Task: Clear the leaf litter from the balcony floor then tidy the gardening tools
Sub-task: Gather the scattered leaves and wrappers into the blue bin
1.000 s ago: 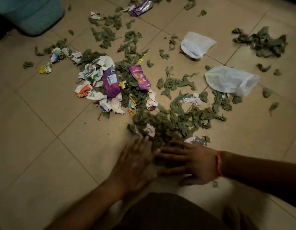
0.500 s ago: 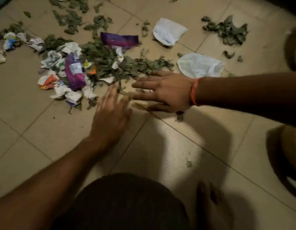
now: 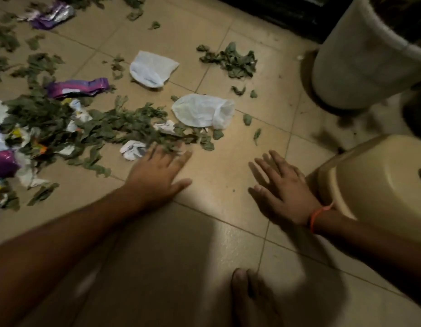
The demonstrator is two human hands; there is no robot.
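Dry green leaves (image 3: 124,123) lie heaped with crumpled paper scraps and wrappers across the beige tiled floor (image 3: 219,175) at the left. My left hand (image 3: 157,175) rests flat on the tile, fingers spread, its fingertips touching the near edge of the heap. My right hand (image 3: 282,192) lies flat and open on bare tile further right, holding nothing, an orange thread on its wrist. A smaller leaf clump (image 3: 230,60) sits apart at the upper middle. No gardening tools show.
Two white plastic bags (image 3: 202,112) (image 3: 152,68) lie among the leaves. Purple wrappers (image 3: 79,87) (image 3: 51,16) lie at the left. A beige overturned tub (image 3: 379,185) stands beside my right hand, a large pale planter (image 3: 367,57) behind it. My bare foot (image 3: 249,298) is near the bottom.
My right hand has left the leaf heap and moved right, next to the beige tub. The left hand stays at the heap's edge. The view has swung rightward.
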